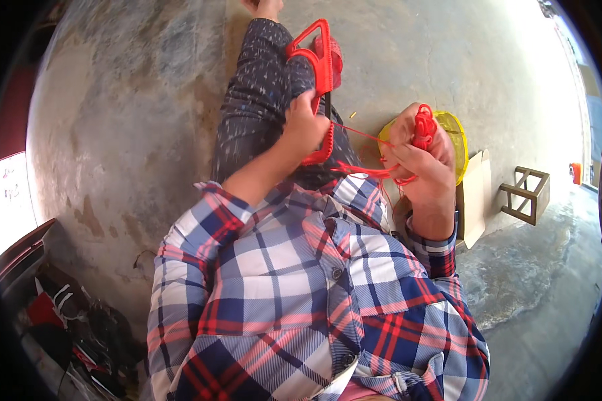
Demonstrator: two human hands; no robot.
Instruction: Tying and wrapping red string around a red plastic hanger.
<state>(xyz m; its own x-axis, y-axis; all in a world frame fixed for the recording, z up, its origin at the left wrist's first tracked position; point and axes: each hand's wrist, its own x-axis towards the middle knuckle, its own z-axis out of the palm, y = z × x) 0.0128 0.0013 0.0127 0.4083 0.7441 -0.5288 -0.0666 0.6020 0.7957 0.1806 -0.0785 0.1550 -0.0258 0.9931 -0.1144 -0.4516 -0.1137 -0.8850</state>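
The left hand (pixel 308 127) is gripping an angular, open-sided red frame (pixel 324 72) that is jutting beyond its fingers; the right hand (pixel 429 164) is clutching looped, thin red cord (pixel 423 125), one strand (pixel 362 133) stretching between both hands.

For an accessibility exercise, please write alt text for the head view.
The left hand touches a red frame with a looped handle while the right hand holds bundled thin red cord, one strand stretched between them. Behind is a round yellow object.

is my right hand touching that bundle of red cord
Touching: the head view shows the red cord bundle held in the right hand.
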